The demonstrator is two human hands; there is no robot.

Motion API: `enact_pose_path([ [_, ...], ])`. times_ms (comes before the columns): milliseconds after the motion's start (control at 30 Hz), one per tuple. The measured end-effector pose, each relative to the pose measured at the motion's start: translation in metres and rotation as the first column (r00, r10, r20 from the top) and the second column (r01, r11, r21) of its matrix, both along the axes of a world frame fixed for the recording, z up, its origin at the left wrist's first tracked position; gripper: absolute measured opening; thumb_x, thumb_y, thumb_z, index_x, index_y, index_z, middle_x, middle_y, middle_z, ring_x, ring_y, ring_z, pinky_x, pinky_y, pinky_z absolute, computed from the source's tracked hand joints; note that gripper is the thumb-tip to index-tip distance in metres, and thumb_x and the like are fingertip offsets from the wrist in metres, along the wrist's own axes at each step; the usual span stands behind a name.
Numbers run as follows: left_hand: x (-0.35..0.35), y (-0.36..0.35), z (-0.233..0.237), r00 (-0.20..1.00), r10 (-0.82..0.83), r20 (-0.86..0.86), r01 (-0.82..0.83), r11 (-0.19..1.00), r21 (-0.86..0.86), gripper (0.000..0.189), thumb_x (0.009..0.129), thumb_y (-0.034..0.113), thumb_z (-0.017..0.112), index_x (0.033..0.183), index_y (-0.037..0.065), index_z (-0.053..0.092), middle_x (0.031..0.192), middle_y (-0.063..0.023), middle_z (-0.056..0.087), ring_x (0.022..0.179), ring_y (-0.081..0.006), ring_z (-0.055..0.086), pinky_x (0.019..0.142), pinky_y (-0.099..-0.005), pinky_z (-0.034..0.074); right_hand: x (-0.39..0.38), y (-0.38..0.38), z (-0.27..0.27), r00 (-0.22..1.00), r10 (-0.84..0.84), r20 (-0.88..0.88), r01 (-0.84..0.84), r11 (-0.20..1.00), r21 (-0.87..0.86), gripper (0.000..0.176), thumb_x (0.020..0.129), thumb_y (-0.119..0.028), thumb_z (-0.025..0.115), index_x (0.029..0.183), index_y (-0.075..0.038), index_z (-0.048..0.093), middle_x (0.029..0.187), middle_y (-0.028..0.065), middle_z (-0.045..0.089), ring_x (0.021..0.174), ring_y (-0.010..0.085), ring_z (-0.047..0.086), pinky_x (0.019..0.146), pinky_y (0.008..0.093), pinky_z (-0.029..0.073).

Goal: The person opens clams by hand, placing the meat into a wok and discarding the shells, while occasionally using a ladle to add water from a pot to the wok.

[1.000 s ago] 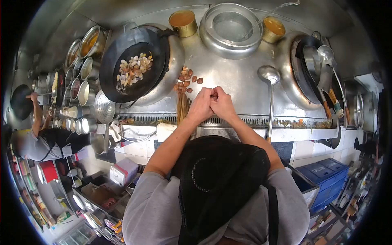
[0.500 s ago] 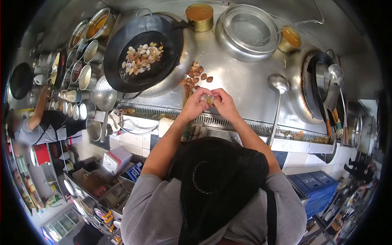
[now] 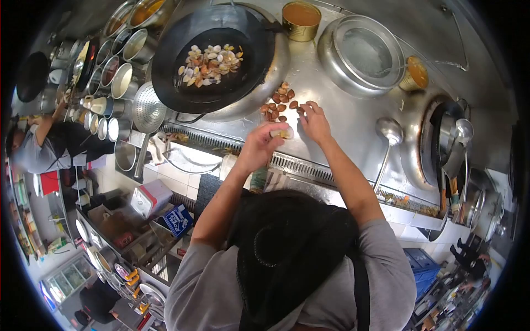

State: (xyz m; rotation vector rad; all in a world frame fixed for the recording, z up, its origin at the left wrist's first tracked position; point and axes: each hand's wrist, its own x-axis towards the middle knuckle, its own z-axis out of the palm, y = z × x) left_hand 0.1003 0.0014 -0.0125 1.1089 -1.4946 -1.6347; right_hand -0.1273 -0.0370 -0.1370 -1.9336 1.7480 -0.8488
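Currently, my left hand grips a pale clam in closed fingers, just above the steel desk. My right hand rests at the edge of the clam pile, fingers loosely curled. Whether they hold a shell, I cannot tell. The pile lies just beside the black wok, which contains more shells.

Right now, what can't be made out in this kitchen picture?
- Head view: the clam in the left hand is mostly covered by its fingers.
- Whether the right hand grips a shell from the clam pile: too small.
- Front of the counter below the hands: hidden by the person's head.
- Contents of the seasoning pots at left: too small, warped by the lens.
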Motion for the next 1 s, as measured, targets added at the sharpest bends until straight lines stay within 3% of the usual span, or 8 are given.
enact_pose_path([
  [200,0.002,0.012,0.21,0.972,-0.232,-0.029,0.169,0.785,-0.595,0.04,0.084,-0.006,0.067,0.123,0.0,0.066,0.112,-0.012,0.068,0.091,-0.0233,0.069,0.079,-0.0325,0.056,0.005,-0.003,-0.045,0.966,0.106,-0.234,-0.072,0.986,0.151,0.032,0.085,-0.013,0.068,0.116,-0.009,0.063,0.12,0.0113,0.059,0.107,0.0354,0.056,0.09,0.0446,0.052],
  [233,-0.018,0.032,0.208,0.899,-0.091,-0.428,-0.141,0.865,-0.481,0.022,0.092,0.005,0.062,0.112,0.0,0.071,0.093,-0.0132,0.074,0.084,-0.0222,0.072,0.069,-0.0313,0.061,0.005,0.002,-0.046,0.962,0.121,-0.243,-0.082,0.983,0.166,0.032,0.085,-0.013,0.068,0.116,-0.009,0.063,0.12,0.0113,0.059,0.107,0.0354,0.056,0.09,0.0446,0.052],
  [333,-0.019,0.039,0.253,0.869,-0.193,-0.456,-0.081,0.853,-0.516,0.022,0.08,0.003,0.079,0.101,-0.002,0.072,0.103,-0.019,0.069,0.085,-0.0227,0.074,0.069,-0.0248,0.065,0.005,0.013,-0.047,0.972,0.014,-0.236,0.014,0.993,0.117,0.025,0.086,-0.011,0.068,0.111,-0.008,0.066,0.113,0.0103,0.063,0.101,0.0335,0.06,0.089,0.0432,0.052],
  [533,-0.028,0.034,0.253,0.872,-0.271,-0.408,-0.104,0.712,-0.695,0.03,0.077,0.003,0.079,0.105,-0.003,0.073,0.108,-0.0164,0.066,0.096,-0.0198,0.069,0.082,-0.0237,0.062,-0.007,0.016,-0.051,0.969,-0.202,0.142,0.187,0.976,0.112,0.023,0.094,-0.013,0.063,0.117,-0.006,0.064,0.1,0.0143,0.068,0.082,0.0283,0.067,0.078,0.0366,0.056],
  [600,-0.032,0.027,0.249,0.872,-0.283,-0.399,-0.101,0.694,-0.713,0.031,0.076,0.003,0.08,0.105,-0.004,0.073,0.109,-0.0159,0.066,0.098,-0.0193,0.068,0.084,-0.0235,0.062,-0.009,0.017,-0.045,0.609,-0.426,0.67,0.118,0.883,0.454,0.026,0.098,-0.016,0.061,0.122,-0.005,0.061,0.1,0.0106,0.068,0.078,0.0198,0.067,0.073,0.0345,0.056],
  [700,-0.044,0.016,0.248,0.887,-0.282,-0.365,-0.207,0.464,-0.861,0.027,0.076,0.005,0.079,0.101,-0.004,0.074,0.103,-0.0157,0.067,0.089,-0.0172,0.068,0.078,-0.0223,0.062,-0.014,0.018,-0.027,0.278,-0.469,0.838,0.041,0.878,0.478,0.031,0.098,-0.015,0.062,0.125,0.0,0.057,0.098,0.0074,0.065,0.081,0.0133,0.064,0.071,0.03,0.054],
  [800,-0.041,0.037,0.267,0.903,-0.065,-0.424,-0.15,0.879,-0.453,0.036,0.068,0.001,0.087,0.101,0.0,0.072,0.104,-0.0208,0.067,0.085,-0.0225,0.074,0.067,-0.0215,0.066,-0.018,0.017,0.011,0.038,-0.549,0.835,-0.012,0.835,0.55,0.036,0.095,-0.009,0.065,0.128,0.0,0.054,0.098,0.0068,0.064,0.082,0.0139,0.063,0.074,0.0298,0.053],
  [1000,-0.017,-0.011,0.186,0.999,0.0,-0.044,-0.017,0.921,-0.39,0.033,0.092,0.003,0.068,0.125,0.002,0.065,0.107,-0.0089,0.064,0.085,-0.0141,0.067,0.072,-0.0262,0.055,-0.024,0.02,0.017,0.151,-0.504,0.85,-0.016,0.859,0.512,0.043,0.09,-0.004,0.07,0.129,0.0,0.053,0.101,0.0078,0.064,0.085,0.0144,0.062,0.077,0.0296,0.053],
])
